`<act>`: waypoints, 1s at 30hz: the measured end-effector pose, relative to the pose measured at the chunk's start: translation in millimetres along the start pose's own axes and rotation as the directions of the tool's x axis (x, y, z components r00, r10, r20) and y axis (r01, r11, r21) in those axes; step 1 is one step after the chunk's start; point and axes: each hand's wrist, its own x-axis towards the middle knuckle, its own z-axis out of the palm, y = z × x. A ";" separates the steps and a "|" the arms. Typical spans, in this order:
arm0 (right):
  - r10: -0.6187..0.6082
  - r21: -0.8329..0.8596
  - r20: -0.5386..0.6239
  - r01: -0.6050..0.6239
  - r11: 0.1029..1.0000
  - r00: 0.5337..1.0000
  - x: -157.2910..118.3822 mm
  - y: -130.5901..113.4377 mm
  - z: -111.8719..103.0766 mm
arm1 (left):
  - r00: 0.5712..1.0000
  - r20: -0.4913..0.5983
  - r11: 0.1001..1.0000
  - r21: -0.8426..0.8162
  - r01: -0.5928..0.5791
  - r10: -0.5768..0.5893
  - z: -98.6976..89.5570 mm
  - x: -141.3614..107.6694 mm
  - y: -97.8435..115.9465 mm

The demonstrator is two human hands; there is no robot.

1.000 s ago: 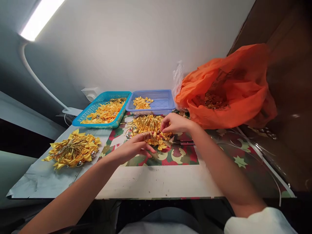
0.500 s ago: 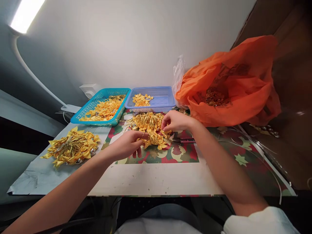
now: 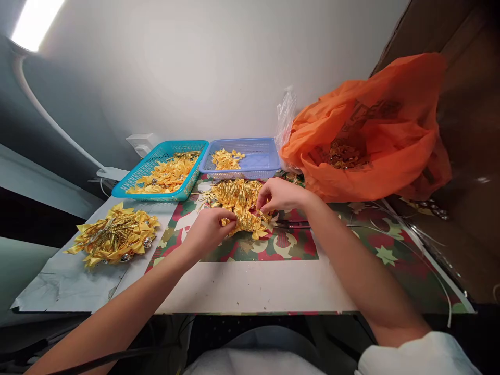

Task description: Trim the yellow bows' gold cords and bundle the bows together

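Observation:
A heap of gold ribbon bows [image 3: 238, 194] with shiny gold wire ties lies in the middle of the table. My left hand [image 3: 214, 225] is closed in a pinch at the left end of the bows nearest me. From the right, my right hand [image 3: 279, 195] reaches over the same bows, thumb and finger pinched on a bow at their right end. The fingertips partly hide what exactly each pinch holds. A pair of dark-handled scissors [image 3: 295, 225] lies just right of the heap, below my right wrist.
At left sits another bunch of gold bows [image 3: 117, 234] with silver bells. Behind stand a teal basket [image 3: 195, 179] and a blue-purple basket [image 3: 258, 139], both containing gold bows. An orange bag [image 3: 375, 179] is at right. A lamp [image 3: 50, 112] rises at left.
My left hand's fingers have drawn together from a looser, spread pose into a pinch at the bows. My right hand has barely moved.

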 end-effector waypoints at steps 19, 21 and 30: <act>-0.034 0.029 0.016 0.034 0.999 0.999 2.6 -4.2 5.3 | 0.992 0.116 0.952 0.295 -0.082 0.050 10.5 9.8 -5.3; -0.042 0.028 0.013 0.042 0.999 0.999 2.9 -3.4 5.4 | 0.991 0.120 0.949 0.302 -0.090 0.056 12.5 11.1 -5.3; -0.036 0.052 0.012 0.036 0.998 0.999 0.8 -2.8 5.4 | 0.986 0.097 0.973 0.177 -0.149 0.134 11.9 3.9 -4.2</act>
